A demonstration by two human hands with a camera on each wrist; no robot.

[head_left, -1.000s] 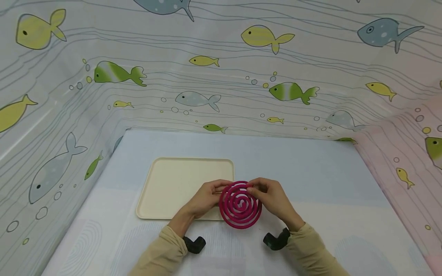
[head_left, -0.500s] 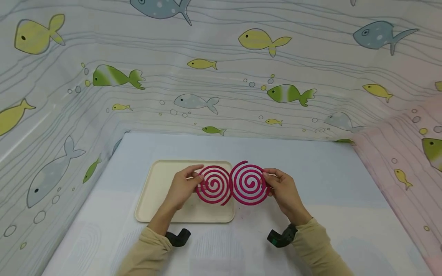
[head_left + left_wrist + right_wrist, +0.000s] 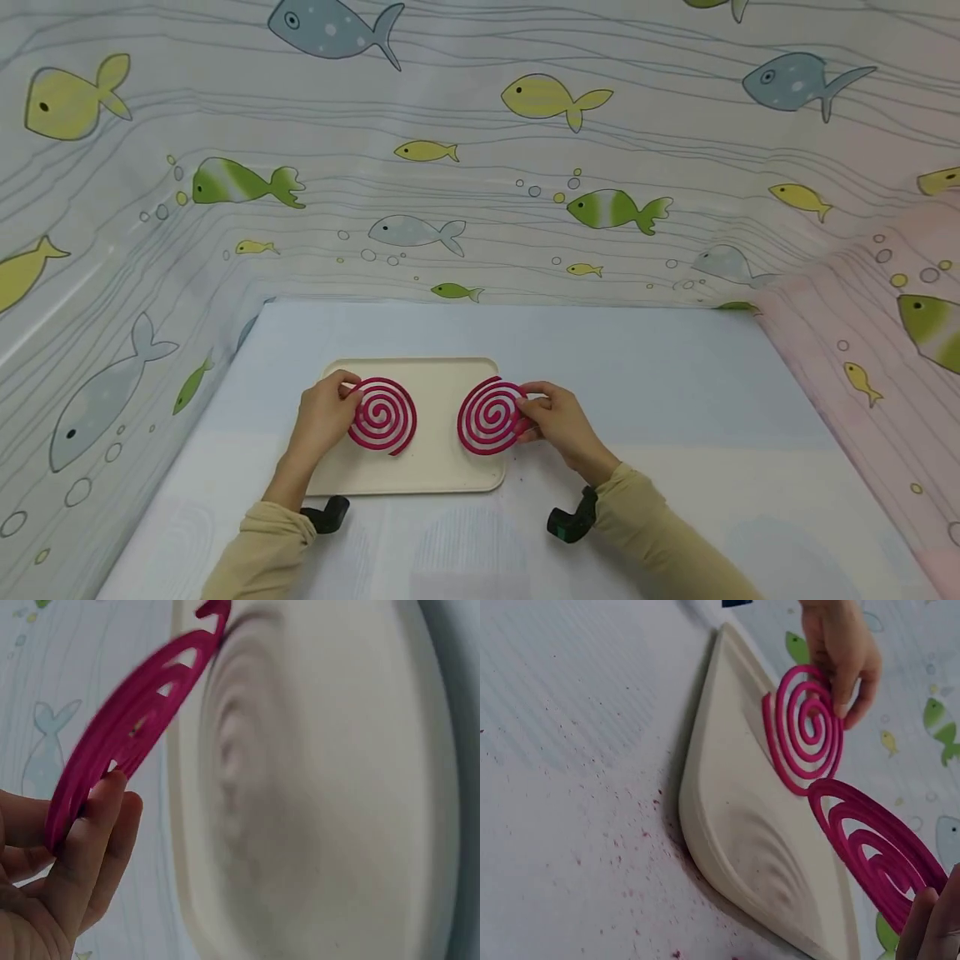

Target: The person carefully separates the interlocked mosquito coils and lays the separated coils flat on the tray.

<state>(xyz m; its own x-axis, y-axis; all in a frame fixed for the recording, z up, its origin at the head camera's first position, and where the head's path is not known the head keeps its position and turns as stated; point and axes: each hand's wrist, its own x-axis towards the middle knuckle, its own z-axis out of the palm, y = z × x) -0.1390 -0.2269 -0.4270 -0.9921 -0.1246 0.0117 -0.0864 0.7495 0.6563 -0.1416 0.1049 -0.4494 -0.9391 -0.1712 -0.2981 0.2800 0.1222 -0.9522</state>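
Note:
Two magenta mosquito coils are held apart over a cream tray (image 3: 437, 468). My left hand (image 3: 321, 417) pinches the left coil (image 3: 381, 414) by its outer left edge, above the tray's left part. My right hand (image 3: 561, 423) pinches the right coil (image 3: 494, 414) at its right edge, near the tray's right rim. In the left wrist view the left coil (image 3: 97, 750) is tilted, clear of the tray, and casts a shadow on it. In the right wrist view the right coil (image 3: 911, 840) hangs tilted between thumb and fingers, which are partly cut off.
Small reddish crumbs (image 3: 645, 833) are scattered on the pale tabletop (image 3: 637, 500) beside the tray. Fish-patterned walls (image 3: 525, 183) enclose the table at the back and sides. A black wrist device (image 3: 573, 517) sits at each cuff.
The coils were nested together one second ago, then side by side with rims meeting. Now they are well apart, the left one moved left and the right one also shifted left over the tray.

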